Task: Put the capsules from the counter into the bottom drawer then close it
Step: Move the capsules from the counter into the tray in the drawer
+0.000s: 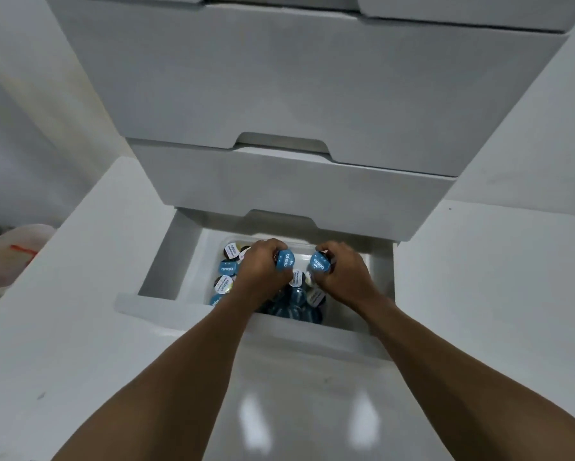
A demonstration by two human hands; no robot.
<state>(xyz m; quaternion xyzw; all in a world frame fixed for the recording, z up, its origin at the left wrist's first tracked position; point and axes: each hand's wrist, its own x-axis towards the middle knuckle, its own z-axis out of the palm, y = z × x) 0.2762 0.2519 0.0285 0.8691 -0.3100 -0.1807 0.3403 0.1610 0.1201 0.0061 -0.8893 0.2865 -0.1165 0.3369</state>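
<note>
White lettering on the round blue-lidded capsules (pixel 227 268) and dark print on the round white-lidded capsules (pixel 224 283) in the white drawer (pixel 169 261) are too blurred to be read.

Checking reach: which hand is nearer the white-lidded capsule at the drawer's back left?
Left. The left hand is just right of the capsule; the right hand farther right.

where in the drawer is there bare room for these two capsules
Bare floor shows at the back of the bin, between the left hand and right hand, each gripping a capsule. The drawer strip left of it is bare too. Loose capsules crowd the bin's left and front.
</note>
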